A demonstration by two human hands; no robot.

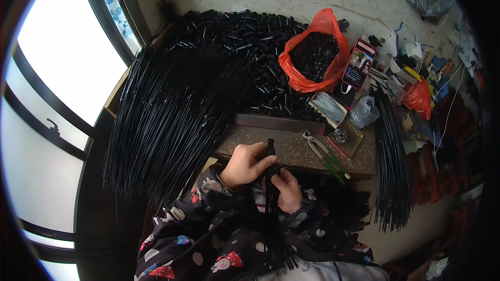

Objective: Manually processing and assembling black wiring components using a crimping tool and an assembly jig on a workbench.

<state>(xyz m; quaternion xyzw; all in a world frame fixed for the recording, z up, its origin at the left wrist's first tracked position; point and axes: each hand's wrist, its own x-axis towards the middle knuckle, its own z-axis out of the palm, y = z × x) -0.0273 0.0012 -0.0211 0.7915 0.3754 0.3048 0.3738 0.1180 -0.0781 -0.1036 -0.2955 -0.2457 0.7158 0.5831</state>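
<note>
In front of my body, an upright black piece with a narrow cylindrical tip [270, 145] is held between both hands; dark rods seem to run down from it toward my lap. My left hand [244, 165] closes round its upper part, thumb pressed against it. Slightly lower, my right hand [288, 191] is closed with thumb and fingers pinched at the piece's right side. A thin wire-like strand shows near the right fingertips. Beyond my hands lies the stone-topped bench edge [250, 143].
Long thin black rods [161, 125] fan over the bench's left side. Behind lies a heap of small black tubular parts [239, 36]. An orange-red plastic bag [291, 75], phone [359, 65], box of wires [329, 107], green-handled pincers [325, 156] and another rod bundle [393, 166] stand right.
</note>
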